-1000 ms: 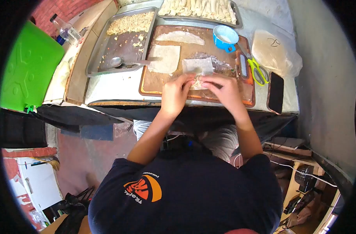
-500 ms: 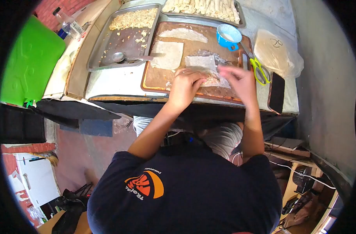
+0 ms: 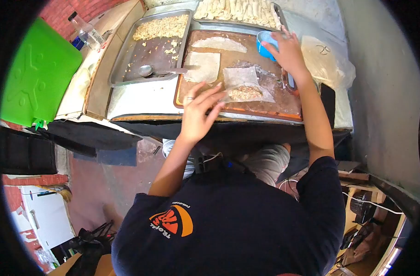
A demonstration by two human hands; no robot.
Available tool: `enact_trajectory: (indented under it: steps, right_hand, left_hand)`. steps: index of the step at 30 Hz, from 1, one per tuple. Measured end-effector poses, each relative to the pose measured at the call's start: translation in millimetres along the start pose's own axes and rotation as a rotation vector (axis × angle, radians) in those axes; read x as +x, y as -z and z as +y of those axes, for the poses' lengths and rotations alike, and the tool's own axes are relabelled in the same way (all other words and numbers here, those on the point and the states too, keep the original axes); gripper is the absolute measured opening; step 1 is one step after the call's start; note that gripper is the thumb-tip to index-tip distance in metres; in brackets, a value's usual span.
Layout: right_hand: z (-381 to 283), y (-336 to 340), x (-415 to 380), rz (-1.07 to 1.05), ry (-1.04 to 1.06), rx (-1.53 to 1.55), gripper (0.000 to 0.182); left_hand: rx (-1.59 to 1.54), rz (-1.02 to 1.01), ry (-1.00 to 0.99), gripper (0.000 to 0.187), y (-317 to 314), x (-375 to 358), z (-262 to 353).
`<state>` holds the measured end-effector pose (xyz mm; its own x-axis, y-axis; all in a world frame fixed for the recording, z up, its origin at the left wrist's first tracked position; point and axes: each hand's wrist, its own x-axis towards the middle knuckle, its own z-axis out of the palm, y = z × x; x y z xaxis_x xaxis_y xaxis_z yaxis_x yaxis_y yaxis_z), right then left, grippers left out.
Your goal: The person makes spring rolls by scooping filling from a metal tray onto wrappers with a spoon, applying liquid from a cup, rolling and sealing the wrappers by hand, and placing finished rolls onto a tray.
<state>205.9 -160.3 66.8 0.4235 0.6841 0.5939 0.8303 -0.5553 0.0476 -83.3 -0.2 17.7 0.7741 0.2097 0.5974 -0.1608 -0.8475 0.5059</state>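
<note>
My left hand [image 3: 202, 110] hovers at the front edge of the brown board [image 3: 274, 109], fingers spread and holding nothing. My right hand [image 3: 286, 50] reaches over the blue cup [image 3: 265, 51], its fingers apart at the rim; the fingertips inside or behind the cup are hard to make out. Between the hands, a thin wrapper [image 3: 240, 75] lies on the board with a heap of crumbly filling [image 3: 245, 93] on its near part. A square wrapper [image 3: 202, 67] and a folded one [image 3: 219, 44] lie further left and back.
A metal tray [image 3: 118, 69] with filling and a spoon [image 3: 146, 70] stands at the left. Behind is a tray of rolled pieces [image 3: 240, 11]. A plastic bag [image 3: 327, 60] and a dark phone [image 3: 327, 103] lie right. A green container [image 3: 37, 78] stands far left.
My right hand has moved from the wrapper up and away to the blue cup. My left hand has let go of the wrapper's edge and moved slightly left, fingers spreading. The filling is now uncovered.
</note>
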Motion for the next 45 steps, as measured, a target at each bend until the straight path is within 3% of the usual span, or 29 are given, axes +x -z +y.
enact_trajectory:
  steps: [2, 3, 5, 7, 10, 13, 16, 19, 21, 27, 30, 31, 34, 38, 45]
  right_hand:
    - [-4.3, 16.7, -11.7, 0.064, -0.081, 0.102, 0.046]
    - [-14.4, 27.5, -24.7, 0.096, -0.176, 0.162, 0.033]
    - [-29.9, 45.6, -57.2, 0.003, -0.278, 0.293, 0.026]
    - [-45.2, 56.2, -90.9, -0.322, -0.514, 0.525, 0.023]
    - [-78.7, 51.7, -122.1, -0.253, -0.646, 0.469, 0.024]
    - [-79.3, 32.7, -139.7, 0.010, -0.419, 0.236, 0.027]
    - [-81.3, 35.0, -140.1, -0.120, -0.464, 0.297, 0.025]
    - [-91.0, 34.2, -137.4, 0.004, -0.551, 0.290, 0.025]
    - [-88.7, 31.6, -139.2, -0.037, -0.564, 0.329, 0.023]
    - [-94.1, 29.1, -140.8, -0.004, -0.519, 0.374, 0.018]
    - [-96.0, 25.7, -131.2, 0.049, -0.508, 0.392, 0.013]
    - [-96.9, 20.1, -132.3, 0.068, -0.522, 0.451, 0.011]
    - [-109.8, 24.3, -133.3, 0.178, -0.636, 0.580, 0.008]
    - [-120.9, 23.1, -124.3, 0.317, -0.674, 0.691, 0.010]
    - [-133.1, 22.9, -124.8, 0.232, -0.454, 0.763, 0.010]
  left_hand:
    - [0.018, 0.038, 0.094, 0.019, 9.0, -10.2, -9.8]
    - [0.029, 0.050, 0.147, 0.015, 13.0, -13.9, -9.4]
    - [0.048, 0.064, 0.215, 0.011, 15.1, -16.3, -7.9]
    - [0.061, 0.069, 0.242, 0.013, 7.4, -15.2, -2.2]
    - [0.197, 0.050, 0.275, 0.021, -7.8, -7.3, 12.7]
    - [0.175, -0.044, 0.310, 0.025, -19.5, -0.8, 15.6]
    - [0.161, -0.066, 0.338, 0.024, -24.2, 3.4, 19.4]
    - [0.209, 0.018, 0.295, 0.024, -26.4, 2.5, 19.3]
    - [0.253, 0.053, 0.294, 0.024, -25.6, 1.8, 21.4]
    - [0.215, -0.090, 0.301, 0.022, -24.3, 5.1, 14.5]
    - [-0.013, -0.094, 0.373, 0.020, -25.9, 7.5, 12.2]
    - [0.010, 0.013, 0.306, 0.016, -28.6, 8.3, 12.5]
    - [0.100, 0.083, 0.320, 0.013, -27.8, 12.3, 27.2]
    - [0.220, 0.309, 0.144, 0.011, -37.0, 14.5, 30.8]
    - [0.176, 0.220, 0.063, 0.013, -64.0, 8.0, 23.5]
